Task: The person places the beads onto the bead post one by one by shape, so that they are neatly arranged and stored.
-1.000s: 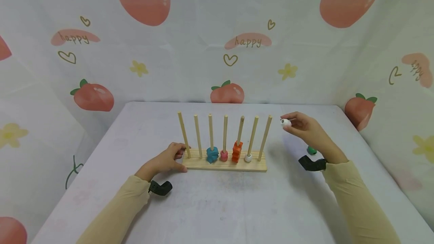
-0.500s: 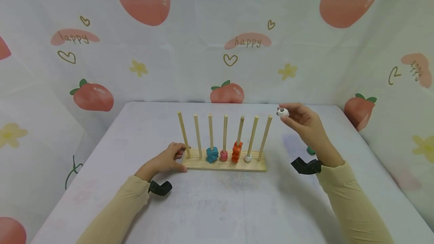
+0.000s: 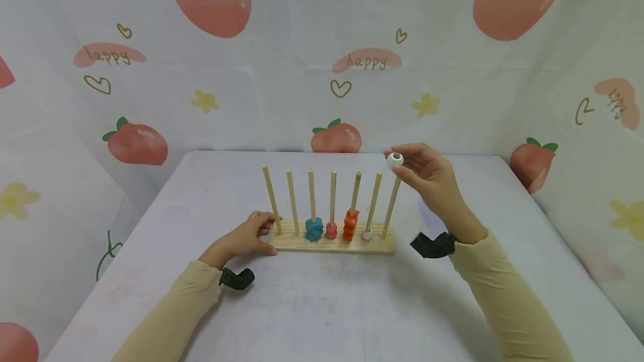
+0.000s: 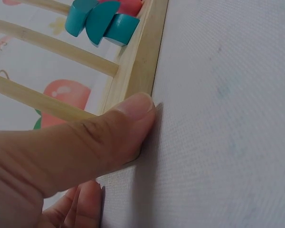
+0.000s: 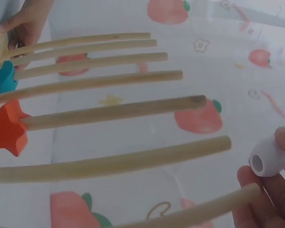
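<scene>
At the left end of a wooden peg board (image 3: 322, 246), my left hand (image 3: 251, 234) grips the base, thumb at its front edge and fingers behind. My right hand (image 3: 430, 177) pinches a white bead (image 3: 392, 164) between thumb and fingers, by the top of the rightmost peg (image 3: 391, 208). In the right wrist view the bead's hole faces the peg tips. Several pegs stand upright in a row. On them sit a blue notched block (image 3: 314, 230), a pink bead (image 3: 331, 232), an orange star-shaped block (image 3: 350, 226) and another white bead (image 3: 367, 234). The two leftmost pegs are bare.
The board stands on a white-covered table (image 3: 312, 317). Behind it hangs a light curtain (image 3: 282, 110) printed with fruit, hearts and flowers. A black wrist mount (image 3: 432, 245) sticks out from the right wrist, another mount (image 3: 238, 279) from the left.
My right hand has moved left and up with the white bead, from right of the board to the rightmost peg's top. The green piece on the table is now hidden. My left hand stays put.
</scene>
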Demonstrator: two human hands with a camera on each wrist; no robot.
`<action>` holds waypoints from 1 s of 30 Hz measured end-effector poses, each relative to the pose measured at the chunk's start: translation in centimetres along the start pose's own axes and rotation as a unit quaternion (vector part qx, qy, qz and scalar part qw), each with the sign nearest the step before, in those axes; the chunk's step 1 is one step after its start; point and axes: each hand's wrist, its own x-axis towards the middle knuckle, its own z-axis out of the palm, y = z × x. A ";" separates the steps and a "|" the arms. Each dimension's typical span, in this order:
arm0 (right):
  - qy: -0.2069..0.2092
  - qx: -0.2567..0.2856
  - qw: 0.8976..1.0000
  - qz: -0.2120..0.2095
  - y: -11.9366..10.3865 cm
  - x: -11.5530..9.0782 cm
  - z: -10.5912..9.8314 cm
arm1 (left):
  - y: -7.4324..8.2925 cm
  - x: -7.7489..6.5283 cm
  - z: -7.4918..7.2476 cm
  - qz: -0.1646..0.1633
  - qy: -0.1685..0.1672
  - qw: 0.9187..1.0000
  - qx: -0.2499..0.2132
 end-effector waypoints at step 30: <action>-0.037 -0.056 0.997 0.024 1.0 0.0 1.4 | -0.2 0.1 -0.1 0.008 0.005 1.000 0.005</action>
